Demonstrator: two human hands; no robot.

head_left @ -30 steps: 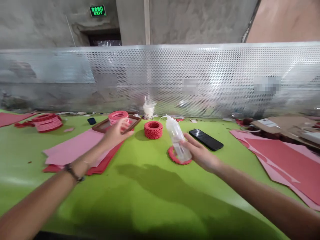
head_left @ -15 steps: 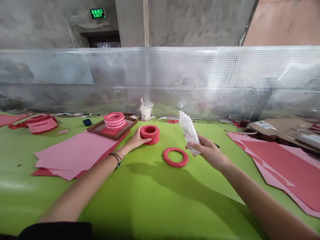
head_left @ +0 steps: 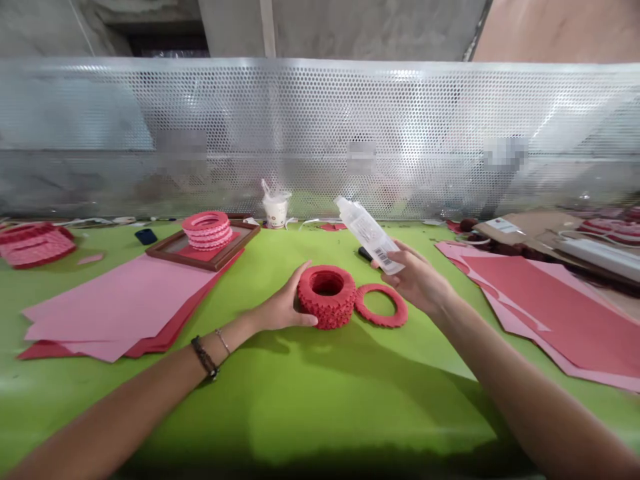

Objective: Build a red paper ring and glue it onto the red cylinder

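No legible text, barcode (head_left: 384, 257) and blurred print (head_left: 369, 228) on bottle (head_left: 371, 239), unreadable label (head_left: 502, 225) on brown package (head_left: 539, 232)

The green table (head_left: 300, 393) bears a flat red ring (head_left: 401, 312), sheets (head_left: 120, 300), a cup (head_left: 276, 213).

Black object (head_left: 365, 253) — perhaps a phone — mostly hidden, bottle print (head_left: 374, 239) illegible

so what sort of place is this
Probably a handcraft workshop: a stack of red rings with ruffled edges and pink and red sheets lie on a green worktable, backed by a perforated screen.
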